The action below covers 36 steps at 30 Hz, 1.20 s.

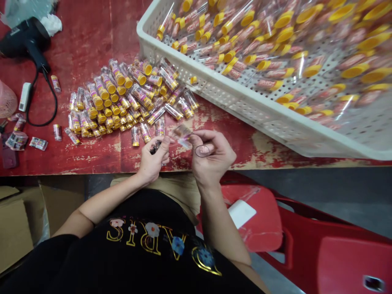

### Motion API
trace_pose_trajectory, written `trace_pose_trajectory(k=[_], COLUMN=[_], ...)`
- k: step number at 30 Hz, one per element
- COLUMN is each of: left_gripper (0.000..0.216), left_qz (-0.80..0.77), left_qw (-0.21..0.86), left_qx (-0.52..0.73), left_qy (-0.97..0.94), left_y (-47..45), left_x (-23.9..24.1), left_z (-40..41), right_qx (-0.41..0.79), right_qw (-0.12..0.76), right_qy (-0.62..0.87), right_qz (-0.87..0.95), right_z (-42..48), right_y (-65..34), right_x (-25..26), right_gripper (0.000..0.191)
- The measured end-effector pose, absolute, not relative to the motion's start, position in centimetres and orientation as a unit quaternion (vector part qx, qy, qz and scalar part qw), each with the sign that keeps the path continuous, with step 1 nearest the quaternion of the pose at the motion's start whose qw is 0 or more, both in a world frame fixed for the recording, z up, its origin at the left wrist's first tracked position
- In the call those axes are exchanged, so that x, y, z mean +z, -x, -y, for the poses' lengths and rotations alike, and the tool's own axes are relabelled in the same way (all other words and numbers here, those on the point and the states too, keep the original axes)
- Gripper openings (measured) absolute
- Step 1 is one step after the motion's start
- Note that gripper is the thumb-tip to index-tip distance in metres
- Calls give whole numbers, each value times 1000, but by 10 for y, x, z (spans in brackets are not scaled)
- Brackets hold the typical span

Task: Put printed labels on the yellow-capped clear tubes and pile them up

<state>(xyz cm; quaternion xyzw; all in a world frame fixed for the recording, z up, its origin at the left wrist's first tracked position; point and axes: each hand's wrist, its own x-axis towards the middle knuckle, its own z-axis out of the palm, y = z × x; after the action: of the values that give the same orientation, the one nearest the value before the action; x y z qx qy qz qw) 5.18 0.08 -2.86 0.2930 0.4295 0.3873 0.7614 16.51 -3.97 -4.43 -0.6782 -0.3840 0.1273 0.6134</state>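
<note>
My left hand [154, 157] is closed around a small dark, printed bundle [155, 147], mostly hidden by the thumb and fingers. Between the thumb and fingertips of my right hand [212, 157] is a thin see-through printed film sleeve [183, 134], smeared by motion. Its near end lies close to my left thumb. Just beyond both hands, several small clear tubes with yellow caps and purple-pink labels stand on the red table, among them one tube [159, 127] behind my left hand. A large pile of the same tubes [122, 98] spreads farther back.
A white perforated crate [214, 83] at the right holds many larger clear tubes with yellow caps. At the left lie a black hair dryer [33, 41] with its cord, flat printed packets [38, 143] and a few loose tubes. Red chairs [254, 216] stand below the table edge.
</note>
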Motion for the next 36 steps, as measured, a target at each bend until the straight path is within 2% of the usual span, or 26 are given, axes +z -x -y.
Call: trace_pose_trajectory(k=[7, 13, 19, 21, 25, 30, 36], left_gripper=[45, 45, 56, 58, 56, 52, 45], left_qz=[-441, -438, -441, -434, -430, -428, -435], left_qw=[791, 796, 796, 807, 813, 803, 788], left_qx=[348, 350, 366, 360, 357, 363, 343], left_qy=[-242, -231, -193, -173, -165, -203, -271], left_y=[-60, -62, -67, -64, -59, -59, -55], left_x=[-19, -12, -15, -18, -21, -21, -20], left_z=[-4, 1, -4, -8, -12, -9, -5], right_qx=[98, 163, 240, 260, 270, 181, 92], right_qw=[632, 644, 636, 593, 448, 241, 138], right_qy=[685, 655, 653, 670, 702, 754, 762], right_qz=[349, 360, 334, 362, 483, 584, 626], right_z=[39, 40, 42, 52, 77, 86, 87], right_y=[-163, -162, -167, -175, -188, -184, -180], right_x=[-43, -48, -46, -45, -36, -22, -10], right_gripper=[18, 24, 28, 30, 35, 42, 45])
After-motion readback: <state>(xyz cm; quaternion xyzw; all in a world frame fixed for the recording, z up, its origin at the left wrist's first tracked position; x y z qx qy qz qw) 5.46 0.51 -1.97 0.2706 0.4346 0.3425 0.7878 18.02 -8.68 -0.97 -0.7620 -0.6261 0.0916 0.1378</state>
